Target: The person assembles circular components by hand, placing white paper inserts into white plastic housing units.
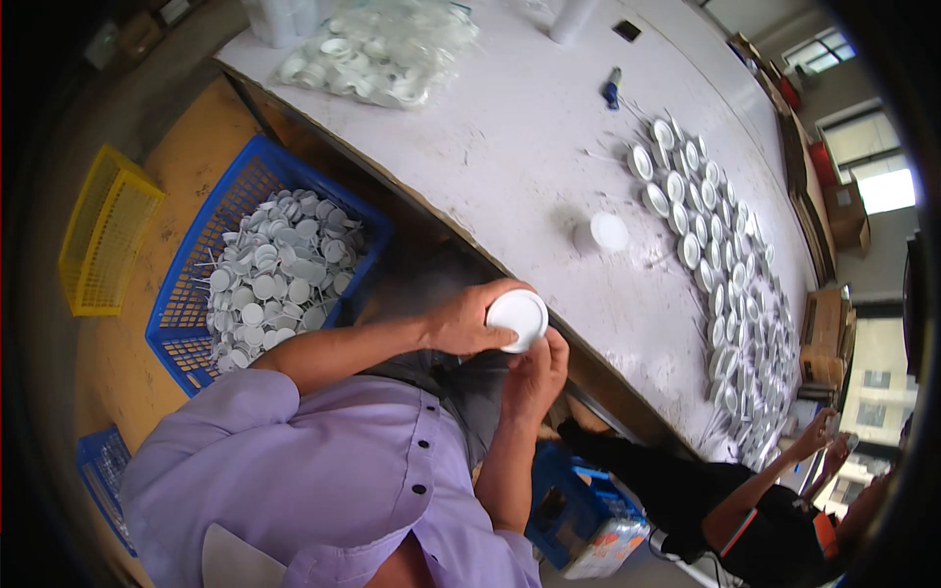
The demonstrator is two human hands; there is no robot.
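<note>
Above my lap, close to the table edge, a round white disc with a raised rim (517, 319) faces up. My left hand (470, 318) grips it from the left, thumb on its near rim and fingers curled behind. The fingertips of my right hand (537, 377) are pinched together at the disc's lower right rim; whether something small sits between them is hidden. On the table nearby stands a short white cylinder (603, 232). Many round white cup-shaped pieces with thin wires (708, 225) lie in rows on the table's right side.
A blue plastic basket (181, 294) full of white discs with wires (265, 284) is at my left. Beyond it stands a yellow basket (108, 230). A clear bag of white rings (372, 54) and blue-handled pliers (613, 88) lie on the table (490, 147). A co-worker (765, 510) works at the right.
</note>
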